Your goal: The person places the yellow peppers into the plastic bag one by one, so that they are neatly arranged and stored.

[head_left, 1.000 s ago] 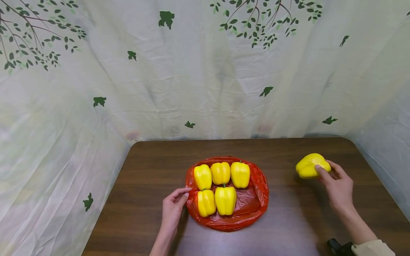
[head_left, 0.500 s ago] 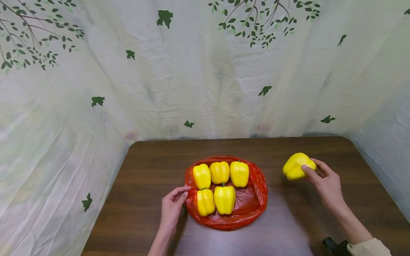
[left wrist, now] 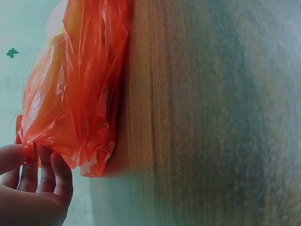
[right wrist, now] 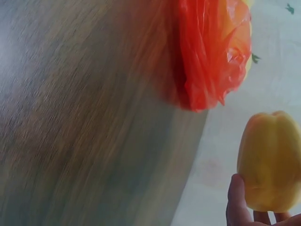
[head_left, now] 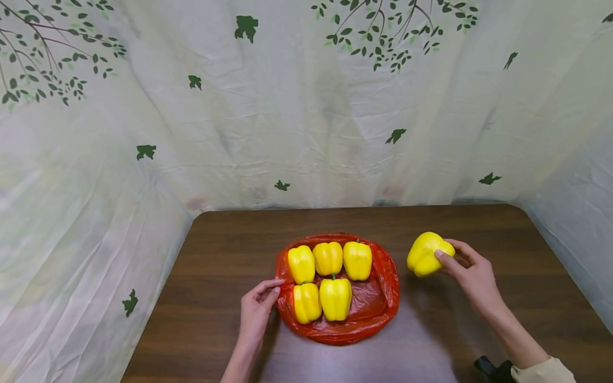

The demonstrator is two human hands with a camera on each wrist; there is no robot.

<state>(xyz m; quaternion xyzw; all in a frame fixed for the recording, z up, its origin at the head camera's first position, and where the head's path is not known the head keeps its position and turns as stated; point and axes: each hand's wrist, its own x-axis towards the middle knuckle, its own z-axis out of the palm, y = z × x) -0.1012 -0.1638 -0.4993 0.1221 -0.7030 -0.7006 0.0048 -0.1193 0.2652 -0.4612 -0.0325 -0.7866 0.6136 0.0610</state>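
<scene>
A red plastic bag (head_left: 369,298) lies spread on the table with its rim folded round, and several yellow bell peppers (head_left: 336,299) sit inside it in two rows. Bare red plastic shows at the near right of the bag. My left hand (head_left: 256,308) pinches the bag's left edge between thumb and fingers; the left wrist view shows a fold of red plastic (left wrist: 29,151) in that pinch. Right of the bag, my right hand (head_left: 471,274) holds another yellow bell pepper (head_left: 428,254) above the table, its thumb on the near side. In the right wrist view this pepper (right wrist: 270,160) appears upright.
The brown wooden table (head_left: 230,239) has rounded far corners. Behind it and at both sides hangs a pale curtain (head_left: 306,106) printed with leaves. A black strap-like object (head_left: 493,369) is at my right wrist beside a beige sleeve (head_left: 546,371).
My right hand has carried the pepper leftward, closer to the bag, and the pepper has tilted more upright. The left hand keeps its pinch on the bag's edge.
</scene>
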